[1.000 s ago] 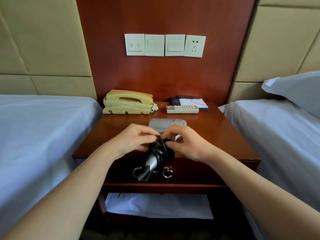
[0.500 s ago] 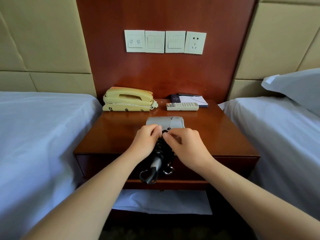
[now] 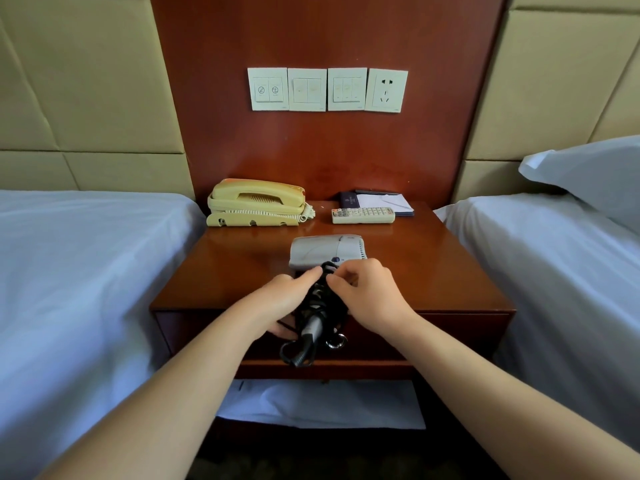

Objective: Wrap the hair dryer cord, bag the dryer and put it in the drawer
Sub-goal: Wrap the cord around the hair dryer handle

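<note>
Glossy wooden nightstand (image 3: 433, 271), matt grey, probably plastic hair dryer (image 3: 325, 249), smooth white cloth sheets (image 3: 86, 258)

Soft, even daylight fills the room, with no hard shadows. Beyond the hands (image 3: 346, 299), the polished nightstand (image 3: 242, 265) top shows pale glare, brightest near the phone (image 3: 256, 202). Below the hands the space under the nightstand sinks into deep shade. Focus is sharp at centre; wide-angle distortion bends the beds (image 3: 69, 271) and wall panels (image 3: 86, 81) at the edges.
</note>
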Motion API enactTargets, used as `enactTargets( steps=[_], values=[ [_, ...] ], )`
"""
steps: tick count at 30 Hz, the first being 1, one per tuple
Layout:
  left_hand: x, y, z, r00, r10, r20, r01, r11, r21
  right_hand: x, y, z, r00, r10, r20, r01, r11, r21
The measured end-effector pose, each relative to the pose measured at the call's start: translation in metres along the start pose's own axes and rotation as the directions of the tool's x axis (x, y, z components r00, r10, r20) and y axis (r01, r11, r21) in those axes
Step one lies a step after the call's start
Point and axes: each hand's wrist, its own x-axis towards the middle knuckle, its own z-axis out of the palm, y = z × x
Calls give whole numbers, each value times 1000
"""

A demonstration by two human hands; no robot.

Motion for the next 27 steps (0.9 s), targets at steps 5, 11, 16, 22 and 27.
enactTargets(
  steps=[5, 11, 16, 22, 27],
  values=[
    [5, -5, 6, 997, 2, 78, 15, 978, -210, 3, 2, 1, 998, 49, 46, -51, 998, 25],
    [13, -2, 13, 993, -15, 120, 57, 933, -355, -3, 11, -5, 921, 363, 142, -389, 872, 296],
    [15, 6, 25, 1000, 14, 14, -9, 943, -334, -3, 19, -15, 858, 358, 368, -505, 719, 478],
    [23, 21, 29, 977, 151, -148, -139, 987, 87, 9, 36, -19, 892, 406, 197, -443, 704, 555],
    [44, 26, 45, 963, 216, -161, -245, 950, -194, 27, 49, -29, 894, 447, 35, -405, 771, 491]
  ],
)
